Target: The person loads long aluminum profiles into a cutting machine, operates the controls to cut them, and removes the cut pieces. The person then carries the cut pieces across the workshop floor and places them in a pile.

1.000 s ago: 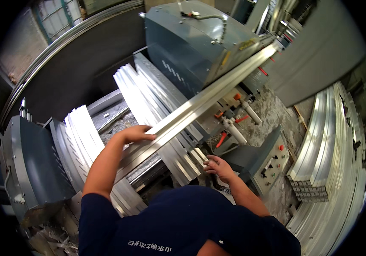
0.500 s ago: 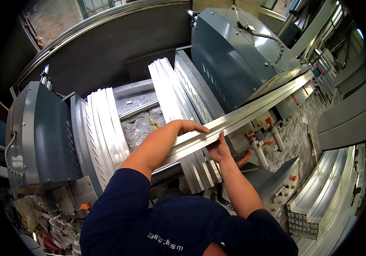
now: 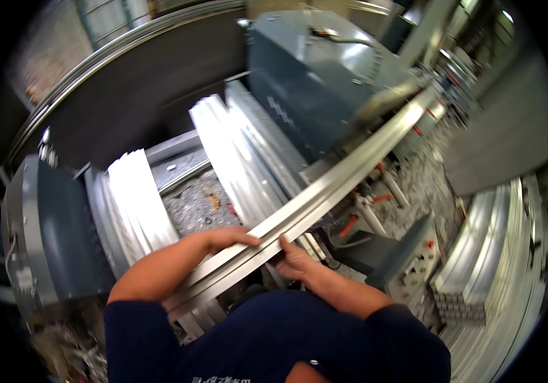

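While the left hand (image 3: 226, 239) bends over the upper edge of a long metal bar (image 3: 338, 184), its fingers close together and tips resting on the bar's face, the right hand (image 3: 296, 260) grips the lower edge just beside it. The right thumb presses on top; the other right fingers go under the bar, so their spread cannot be told. The left thumb is hidden too. The bar slants across the frame from lower left of centre to upper right, clasped near its lower part by both hands.

Beneath it, pale metal profiles (image 3: 232, 159) lie side by side in the middle of the frame. A blue-grey machine housing (image 3: 299, 83) fills the upper centre, and a second housing (image 3: 73, 223) the left. At lower right are a control panel (image 3: 411, 271) with a red button and stacked bars (image 3: 478, 239).
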The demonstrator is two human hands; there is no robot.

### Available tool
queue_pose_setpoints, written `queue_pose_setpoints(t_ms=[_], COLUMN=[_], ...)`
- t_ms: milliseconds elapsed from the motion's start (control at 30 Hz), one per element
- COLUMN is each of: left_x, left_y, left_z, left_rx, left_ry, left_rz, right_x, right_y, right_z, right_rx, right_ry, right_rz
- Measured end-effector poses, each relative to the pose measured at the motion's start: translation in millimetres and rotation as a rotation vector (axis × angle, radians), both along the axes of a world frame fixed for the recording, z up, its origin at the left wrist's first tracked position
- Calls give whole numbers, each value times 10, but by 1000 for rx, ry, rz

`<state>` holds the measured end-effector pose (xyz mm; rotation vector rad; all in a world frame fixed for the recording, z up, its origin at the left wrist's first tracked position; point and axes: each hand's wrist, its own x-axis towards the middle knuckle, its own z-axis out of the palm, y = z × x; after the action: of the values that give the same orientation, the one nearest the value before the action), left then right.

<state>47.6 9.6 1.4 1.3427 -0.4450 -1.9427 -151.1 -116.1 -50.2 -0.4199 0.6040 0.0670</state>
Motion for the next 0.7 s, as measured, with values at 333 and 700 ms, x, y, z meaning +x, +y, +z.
queue_pose_setpoints(t_ms=[333,700], left_x=[-242,-1191], left_y=[147,227], left_z=[516,639], left_rx=[102,113], left_ry=[1,-58], left_rz=[43,145], right_x=[-279,-1091], right_y=[-133,-485], right_z=[511,647], right_rx=[73,113], right_ry=[-204,-200], right_rz=[259,516])
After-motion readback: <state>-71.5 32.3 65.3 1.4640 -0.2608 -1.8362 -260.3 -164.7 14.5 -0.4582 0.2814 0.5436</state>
